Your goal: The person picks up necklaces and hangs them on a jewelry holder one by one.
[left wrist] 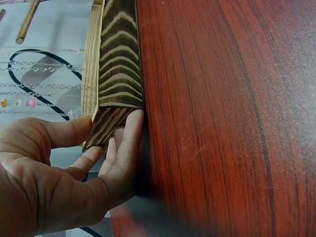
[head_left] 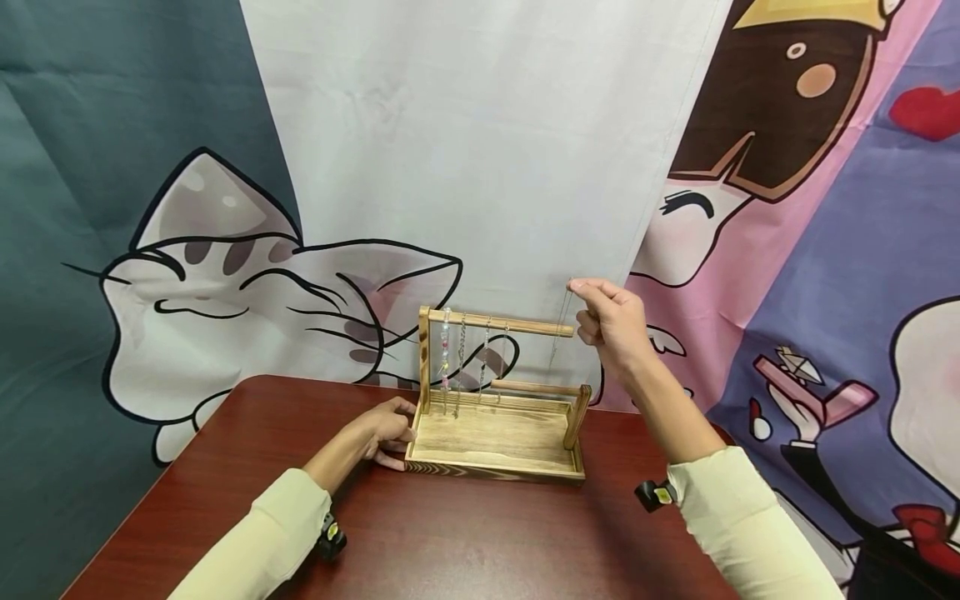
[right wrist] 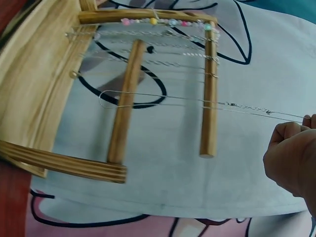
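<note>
A wooden jewelry stand [head_left: 491,437] with a tray base stands on the table. Its left end is gripped by my left hand [head_left: 386,429]; the left wrist view shows thumb and fingers on the tray's corner [left wrist: 111,123]. My right hand [head_left: 611,321] pinches a thin silver necklace [head_left: 559,327] above the right end of the upper bar [head_left: 525,326]. The necklace hangs in a long loop beside that bar's free end; whether it touches the bar I cannot tell. A beaded necklace [head_left: 445,354] and several chains [head_left: 461,358] hang from the bar's left part.
A shorter lower bar [head_left: 536,387] runs left from the stand's right post [head_left: 576,417]. The dark red table [head_left: 480,533] extends in front and to both sides. Behind it hangs a cloth backdrop [head_left: 480,167] printed with cartoon figures.
</note>
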`<action>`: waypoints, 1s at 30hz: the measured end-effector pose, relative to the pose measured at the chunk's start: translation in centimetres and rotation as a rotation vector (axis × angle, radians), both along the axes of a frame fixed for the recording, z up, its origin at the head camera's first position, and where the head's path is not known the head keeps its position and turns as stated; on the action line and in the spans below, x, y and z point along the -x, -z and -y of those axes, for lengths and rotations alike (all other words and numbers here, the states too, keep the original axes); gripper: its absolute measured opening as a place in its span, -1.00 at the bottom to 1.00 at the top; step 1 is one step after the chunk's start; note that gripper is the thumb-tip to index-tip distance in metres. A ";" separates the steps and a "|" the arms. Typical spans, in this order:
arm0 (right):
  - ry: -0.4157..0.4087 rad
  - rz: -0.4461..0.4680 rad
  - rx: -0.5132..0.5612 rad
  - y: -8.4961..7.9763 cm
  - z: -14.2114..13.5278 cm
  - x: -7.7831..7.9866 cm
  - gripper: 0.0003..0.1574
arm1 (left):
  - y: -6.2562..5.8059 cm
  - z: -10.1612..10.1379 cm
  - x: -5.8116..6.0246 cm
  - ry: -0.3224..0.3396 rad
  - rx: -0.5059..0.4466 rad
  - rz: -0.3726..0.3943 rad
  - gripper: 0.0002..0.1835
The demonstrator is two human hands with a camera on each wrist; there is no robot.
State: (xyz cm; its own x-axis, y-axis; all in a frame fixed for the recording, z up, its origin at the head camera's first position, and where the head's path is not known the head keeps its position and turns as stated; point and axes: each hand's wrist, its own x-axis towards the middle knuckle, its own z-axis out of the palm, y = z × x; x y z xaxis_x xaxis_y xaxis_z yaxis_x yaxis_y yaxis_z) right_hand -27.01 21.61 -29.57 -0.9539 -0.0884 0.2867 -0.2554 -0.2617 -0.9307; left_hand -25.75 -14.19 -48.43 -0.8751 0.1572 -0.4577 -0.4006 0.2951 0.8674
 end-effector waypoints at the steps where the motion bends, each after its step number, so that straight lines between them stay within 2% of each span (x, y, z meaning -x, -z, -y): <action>1: 0.009 -0.006 0.005 -0.3 -0.1 0.1 -0.61 | 0.0 0.0 0.0 -0.002 -0.001 0.001 -0.35; 11: 0.039 -0.077 0.107 -2.8 -0.8 0.9 -0.62 | -0.3 0.1 -0.1 0.005 0.010 -0.003 -0.32; 16: 0.047 -0.100 0.118 -3.3 -1.1 1.3 -0.63 | -0.3 0.1 -0.1 0.004 0.010 -0.005 -0.33; 20: 0.072 -0.073 0.100 -2.6 -1.4 1.6 -0.64 | -0.3 0.1 -0.1 0.004 0.009 -0.005 -0.35; 30: 0.138 0.042 0.033 1.3 -2.2 2.3 -0.72 | 0.0 0.1 0.0 0.005 0.013 -0.006 -0.34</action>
